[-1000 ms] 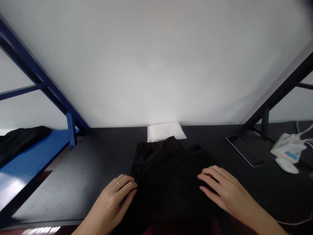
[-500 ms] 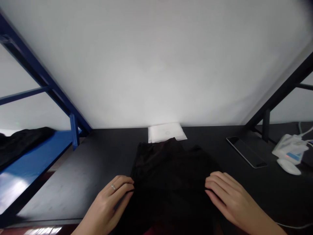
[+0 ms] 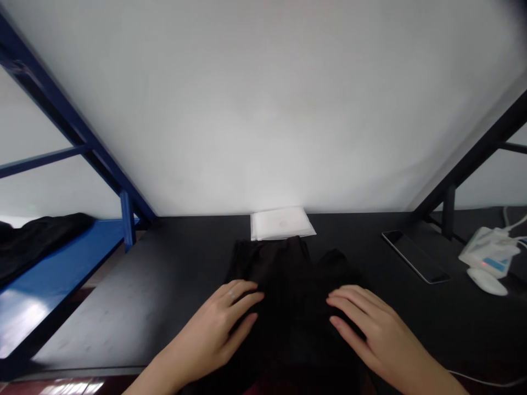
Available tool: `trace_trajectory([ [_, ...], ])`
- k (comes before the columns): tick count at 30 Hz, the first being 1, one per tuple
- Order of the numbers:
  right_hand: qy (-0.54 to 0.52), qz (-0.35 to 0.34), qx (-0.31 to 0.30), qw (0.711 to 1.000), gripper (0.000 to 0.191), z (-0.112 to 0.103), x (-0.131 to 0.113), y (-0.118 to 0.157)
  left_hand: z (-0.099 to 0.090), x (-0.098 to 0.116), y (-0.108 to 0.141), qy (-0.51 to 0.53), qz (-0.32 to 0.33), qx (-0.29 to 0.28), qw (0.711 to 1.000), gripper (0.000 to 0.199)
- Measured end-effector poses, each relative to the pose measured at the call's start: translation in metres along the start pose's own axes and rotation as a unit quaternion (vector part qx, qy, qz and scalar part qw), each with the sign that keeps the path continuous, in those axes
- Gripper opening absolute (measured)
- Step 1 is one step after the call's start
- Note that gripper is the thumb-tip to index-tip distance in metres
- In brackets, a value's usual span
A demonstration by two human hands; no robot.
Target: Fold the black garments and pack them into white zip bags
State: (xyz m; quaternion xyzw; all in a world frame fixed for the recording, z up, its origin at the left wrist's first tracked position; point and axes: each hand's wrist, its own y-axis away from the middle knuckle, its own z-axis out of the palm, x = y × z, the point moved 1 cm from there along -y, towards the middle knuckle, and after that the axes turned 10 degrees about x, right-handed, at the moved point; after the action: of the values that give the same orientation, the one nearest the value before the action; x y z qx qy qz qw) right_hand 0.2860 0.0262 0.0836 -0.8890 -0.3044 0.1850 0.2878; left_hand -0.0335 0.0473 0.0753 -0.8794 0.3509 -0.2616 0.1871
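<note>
A black garment (image 3: 288, 280) lies on the black table in front of me, its folds hard to make out against the dark surface. My left hand (image 3: 224, 321), with a ring on one finger, rests on the cloth's left part, fingers stretched and thumb apart. On the right part of the cloth lies my right hand (image 3: 364, 323), its fingers also extended and the thumb spread away. Neither hand grips the fabric. Just beyond the garment's far edge is a flat white packet (image 3: 282, 223).
On the right of the table (image 3: 164, 263) lie a phone (image 3: 415, 257), a white mouse (image 3: 487, 281) and a white box with cables (image 3: 488, 249). Blue frame bars (image 3: 90, 131) rise at left, beside a blue surface (image 3: 78, 263) with black cloth (image 3: 41, 241). A white wall (image 3: 263, 109) stands behind.
Both hands have moved inward over the garment, the left one further. Fingers that pinched the cloth at its sides are now spread on it. The garment's far edge has shifted slightly.
</note>
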Motion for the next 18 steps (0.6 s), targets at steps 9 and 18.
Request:
trace_trajectory([
  [9, 0.076, 0.037, -0.143, 0.986, 0.067, 0.04, 0.03, 0.006, 0.067, -0.028, -0.054, -0.071, 0.014, -0.146, 0.987, 0.092],
  [18, 0.052, 0.09, -0.229, 0.968, 0.102, 0.039, 0.048, 0.03, 0.064, -0.045, -0.036, -0.068, 0.003, -0.131, 0.989, 0.1],
])
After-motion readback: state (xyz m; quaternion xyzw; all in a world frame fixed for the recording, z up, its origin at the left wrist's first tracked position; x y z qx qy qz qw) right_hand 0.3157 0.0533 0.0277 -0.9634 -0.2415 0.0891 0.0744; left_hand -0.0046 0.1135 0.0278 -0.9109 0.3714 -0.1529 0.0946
